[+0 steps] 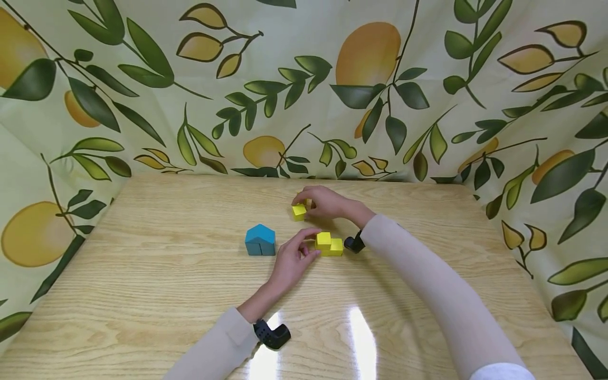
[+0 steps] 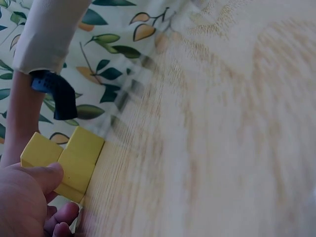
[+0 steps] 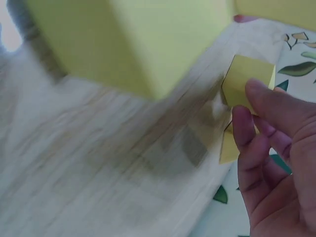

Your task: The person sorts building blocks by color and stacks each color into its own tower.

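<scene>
My left hand (image 1: 291,264) holds a small stack of yellow blocks (image 1: 336,247) from its left side, a cube on top of a lower row. In the left wrist view, the thumb presses on these yellow blocks (image 2: 79,168); the index finger is hidden. Farther back, my right hand (image 1: 325,203) pinches at a yellow cube (image 1: 299,212), and a second yellow piece (image 1: 307,201) shows partly behind it. The right wrist view has one yellow cube (image 3: 242,74) by the thumb and another yellow block (image 3: 228,148) partly covered by fingers. Which of the two is gripped is unclear.
A blue house shape (image 1: 260,240), a peaked top over two lower blocks, stands left of the left hand. Everything sits on a wooden table (image 1: 166,274). A leaf-and-fruit patterned cloth (image 1: 304,105) hangs along the back and sides. Both wrists wear black devices (image 1: 272,334).
</scene>
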A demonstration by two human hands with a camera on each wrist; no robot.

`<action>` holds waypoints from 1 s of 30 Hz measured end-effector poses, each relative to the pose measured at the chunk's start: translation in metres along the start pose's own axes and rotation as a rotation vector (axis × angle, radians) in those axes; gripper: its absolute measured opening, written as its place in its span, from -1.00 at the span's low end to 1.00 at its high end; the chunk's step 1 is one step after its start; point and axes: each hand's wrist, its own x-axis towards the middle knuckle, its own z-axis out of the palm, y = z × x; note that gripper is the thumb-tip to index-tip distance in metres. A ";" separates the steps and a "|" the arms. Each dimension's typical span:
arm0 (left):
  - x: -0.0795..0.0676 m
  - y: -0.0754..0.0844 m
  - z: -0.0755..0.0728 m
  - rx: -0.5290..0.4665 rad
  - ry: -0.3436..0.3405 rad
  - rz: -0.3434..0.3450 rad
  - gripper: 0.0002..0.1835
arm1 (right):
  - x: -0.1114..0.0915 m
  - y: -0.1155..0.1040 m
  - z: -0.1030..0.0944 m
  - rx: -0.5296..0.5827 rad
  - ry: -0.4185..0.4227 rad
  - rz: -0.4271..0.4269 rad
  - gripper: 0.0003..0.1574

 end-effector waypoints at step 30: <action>0.000 0.000 0.001 0.027 0.009 -0.001 -0.50 | -0.053 0.047 0.022 0.439 0.138 0.154 -0.55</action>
